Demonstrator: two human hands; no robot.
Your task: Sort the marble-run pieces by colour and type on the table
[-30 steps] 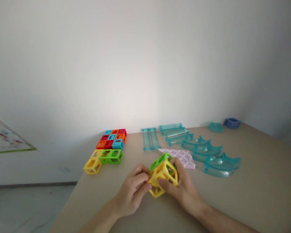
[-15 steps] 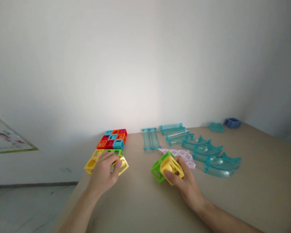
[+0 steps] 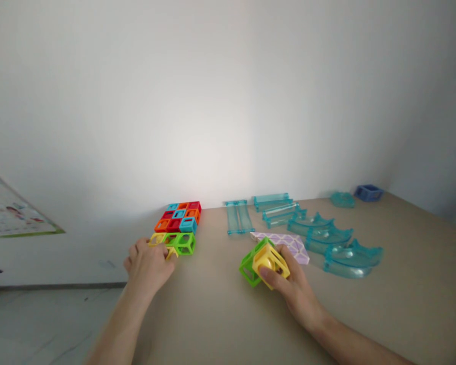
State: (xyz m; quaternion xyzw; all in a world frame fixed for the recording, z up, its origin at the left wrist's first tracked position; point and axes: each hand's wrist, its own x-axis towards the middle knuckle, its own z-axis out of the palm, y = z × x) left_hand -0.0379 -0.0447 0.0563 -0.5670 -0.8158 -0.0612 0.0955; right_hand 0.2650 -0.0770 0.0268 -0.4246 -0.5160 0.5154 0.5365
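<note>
**While a yellow-and-green block is being gripped by the right hand, a yellow cube is being covered by the left hand**

Nearest the front edge of the tabletop, the open-framed block is being grasped between right thumb and fingers, its yellow part turned toward the viewer; whether the tabletop is being touched by it cannot be told. Near the left edge, the yellow cube is being partly hidden by curled left fingers; whether it is being clasped or let go cannot be told. Just beyond, two green cubes are being lined up side by side with another yellow cube. Past the right hand, a lilac patterned piece is being partly hidden, and curved teal pieces are being spread toward the right edge. Farther off, red, orange and light-blue cubes are being grouped by the back left corner, straight teal pieces are being ranged along the back edge, and a blue block is being kept by the back right corner.
</note>
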